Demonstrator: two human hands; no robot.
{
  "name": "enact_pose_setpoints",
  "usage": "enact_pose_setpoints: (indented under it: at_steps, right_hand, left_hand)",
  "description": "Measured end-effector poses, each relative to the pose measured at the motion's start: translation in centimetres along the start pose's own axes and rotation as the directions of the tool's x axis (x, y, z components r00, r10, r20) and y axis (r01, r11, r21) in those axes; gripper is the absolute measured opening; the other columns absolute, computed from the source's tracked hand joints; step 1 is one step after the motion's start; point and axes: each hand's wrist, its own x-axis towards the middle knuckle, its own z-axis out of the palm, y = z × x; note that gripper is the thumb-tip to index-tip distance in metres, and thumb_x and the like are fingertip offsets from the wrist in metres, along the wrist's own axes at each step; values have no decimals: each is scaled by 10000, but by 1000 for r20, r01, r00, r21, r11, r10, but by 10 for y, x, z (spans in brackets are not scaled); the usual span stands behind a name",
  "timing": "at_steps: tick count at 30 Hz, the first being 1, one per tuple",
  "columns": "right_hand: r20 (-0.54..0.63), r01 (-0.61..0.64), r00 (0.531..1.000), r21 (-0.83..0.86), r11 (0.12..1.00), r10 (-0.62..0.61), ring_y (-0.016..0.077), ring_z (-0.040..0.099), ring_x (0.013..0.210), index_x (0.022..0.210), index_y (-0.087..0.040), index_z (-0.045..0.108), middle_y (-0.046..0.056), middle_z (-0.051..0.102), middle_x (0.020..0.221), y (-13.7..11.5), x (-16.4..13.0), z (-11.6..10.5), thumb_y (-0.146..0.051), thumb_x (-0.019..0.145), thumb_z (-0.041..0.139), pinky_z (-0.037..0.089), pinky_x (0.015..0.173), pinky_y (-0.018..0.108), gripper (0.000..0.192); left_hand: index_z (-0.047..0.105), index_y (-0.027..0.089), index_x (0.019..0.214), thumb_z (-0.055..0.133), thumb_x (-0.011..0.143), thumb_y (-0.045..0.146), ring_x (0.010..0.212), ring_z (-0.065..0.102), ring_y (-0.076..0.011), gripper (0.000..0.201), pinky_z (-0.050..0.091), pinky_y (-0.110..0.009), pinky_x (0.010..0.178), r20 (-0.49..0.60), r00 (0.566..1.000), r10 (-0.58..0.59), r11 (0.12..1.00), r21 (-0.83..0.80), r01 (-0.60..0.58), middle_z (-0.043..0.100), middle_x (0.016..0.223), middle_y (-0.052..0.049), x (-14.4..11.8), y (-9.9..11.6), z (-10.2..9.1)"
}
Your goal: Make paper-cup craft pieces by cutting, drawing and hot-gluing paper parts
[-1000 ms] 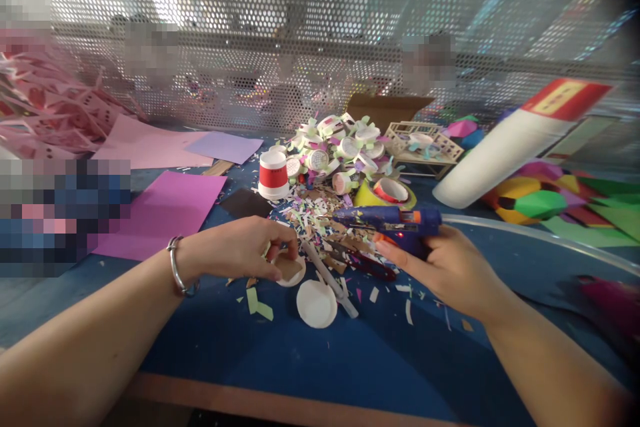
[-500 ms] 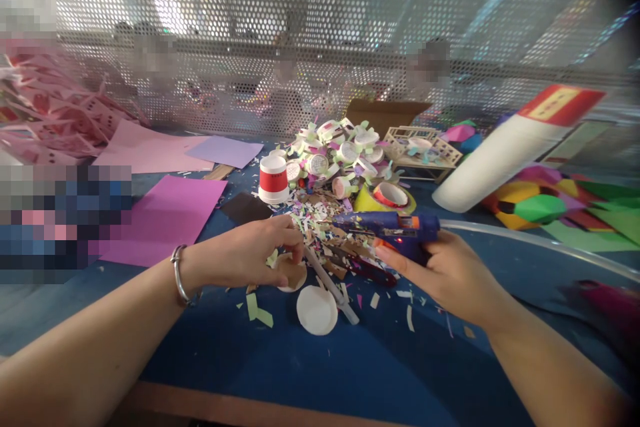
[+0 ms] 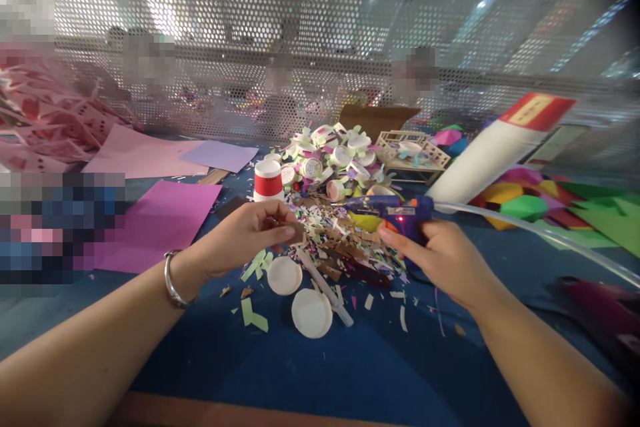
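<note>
My right hand (image 3: 445, 253) is closed round the handle of a blue hot glue gun (image 3: 387, 209), its nozzle aimed left and a small red light lit on its body. A long clear glue stick (image 3: 530, 221) runs out of its back. Between thumb and fingers, my left hand (image 3: 260, 233) pinches a small brown cardboard piece (image 3: 296, 233), partly hidden by the fingers. Below that hand lie two white paper discs, a left disc (image 3: 285, 275) and a right disc (image 3: 312, 313). A greyish-white stick (image 3: 325, 285) lies slantwise beside them.
Paper scraps (image 3: 330, 233) cover the middle. Behind are a red-and-white paper cup (image 3: 268, 180) and a heap of white paper crafts (image 3: 335, 157). A magenta sheet (image 3: 160, 227) lies left; a white tube (image 3: 480, 163) leans right. A perforated screen (image 3: 310, 33) stands behind the table.
My left hand has risen from the discs with the brown piece, uncovering the left white disc. The glue gun stays in my right hand, and the view has shifted slightly.
</note>
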Motion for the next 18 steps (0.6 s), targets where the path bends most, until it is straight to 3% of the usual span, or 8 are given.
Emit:
enact_pose_setpoints:
  at_steps: [4,10,15,18]
  right_hand:
    - [-96,-114,988,33,993,117,220,623,591,569,-200,602,69,687,624,7,7,-13,-552,865,624,436,524,306,461]
    - [-265,-255,938,-82,963,226,206,558,499,527,-213,574,80,627,530,10,10,-37,-548,854,627,388,508,327,471]
    - [-201,-179,973,-334,925,115,218,594,478,525,-234,524,74,636,490,21,15,-36,-506,872,604,395,516,322,448]
    - [-200,-128,978,-372,919,55,209,568,448,541,-237,506,63,621,466,30,19,-30,-524,858,616,370,490,311,442]
  left_hand:
    - [563,174,941,576,950,302,834,616,-152,129,490,-299,718,-58,998,-23,992,-123,16,648,892,-30,-1,-1,7]
    - [594,168,927,609,928,276,744,522,-125,109,416,-280,685,-87,996,35,997,-64,-40,584,816,3,-3,-2,10]
    - [614,163,888,614,918,292,720,454,-126,133,369,-285,663,-81,996,43,999,-26,-45,531,775,10,-4,0,11]
    - [615,165,876,615,921,320,711,436,-130,162,357,-290,650,-78,996,48,999,9,-48,509,766,9,-4,0,13]
